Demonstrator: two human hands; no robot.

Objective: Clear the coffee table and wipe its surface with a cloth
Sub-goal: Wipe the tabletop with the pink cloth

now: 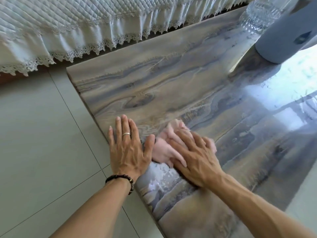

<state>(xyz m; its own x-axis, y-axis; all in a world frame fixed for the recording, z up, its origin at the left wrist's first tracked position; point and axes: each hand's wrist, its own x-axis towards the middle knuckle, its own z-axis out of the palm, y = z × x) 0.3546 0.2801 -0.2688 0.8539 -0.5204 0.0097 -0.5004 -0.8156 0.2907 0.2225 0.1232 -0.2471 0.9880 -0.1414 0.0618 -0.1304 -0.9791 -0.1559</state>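
The coffee table has a glossy marbled top in grey, blue and beige. A crumpled pink cloth lies on it near the left edge. My right hand presses flat on the cloth with its fingers spread. My left hand lies flat on the table's left edge beside the cloth, fingers straight, with a ring on one finger and a bead bracelet at the wrist. Its thumb touches the cloth.
A grey cylindrical object stands at the table's far right, with a ribbed glass vessel behind it. A sofa with a white quilted, lace-trimmed cover runs along the table's far side. Pale floor tiles lie to the left.
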